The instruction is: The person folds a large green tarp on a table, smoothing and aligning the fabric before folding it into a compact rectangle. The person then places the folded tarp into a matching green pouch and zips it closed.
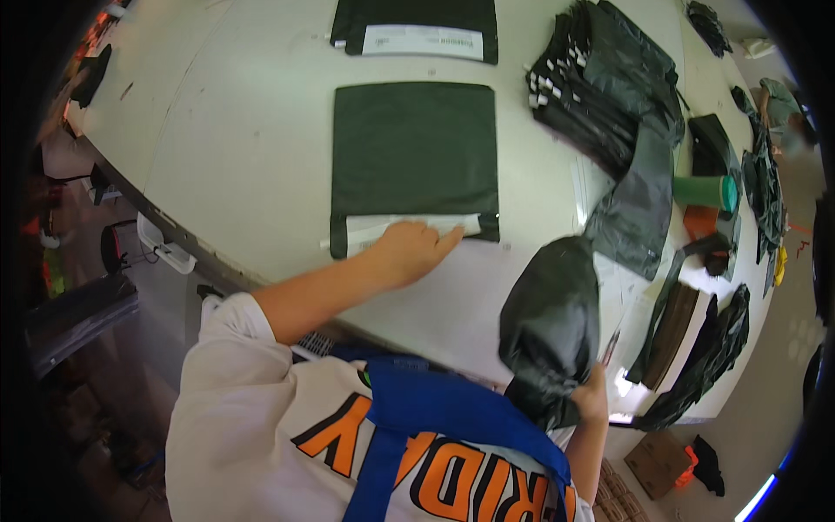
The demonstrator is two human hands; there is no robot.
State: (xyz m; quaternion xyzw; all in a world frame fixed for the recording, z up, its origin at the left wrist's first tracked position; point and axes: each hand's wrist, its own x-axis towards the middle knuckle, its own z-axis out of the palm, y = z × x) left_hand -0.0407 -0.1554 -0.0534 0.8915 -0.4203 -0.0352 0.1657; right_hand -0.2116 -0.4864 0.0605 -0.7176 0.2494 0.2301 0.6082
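Observation:
A dark green fabric panel lies flat on the pale table, with a white strip along its near edge. My left hand rests on that strip, one finger stretched along it and the others bent beneath. My right hand, at the lower right, is closed round a slim pointed tool whose exact kind I cannot make out. Right beside it, a bunched dark cloth hangs over the table's near edge. Whether my right fingers also grip this cloth is unclear.
Beyond the panel lies another dark piece with a white printed label. A stack of dark fabric pieces is heaped at the far right, near a green cylinder. More dark cloth drapes over the right side. A bent white rail stands off the left table edge.

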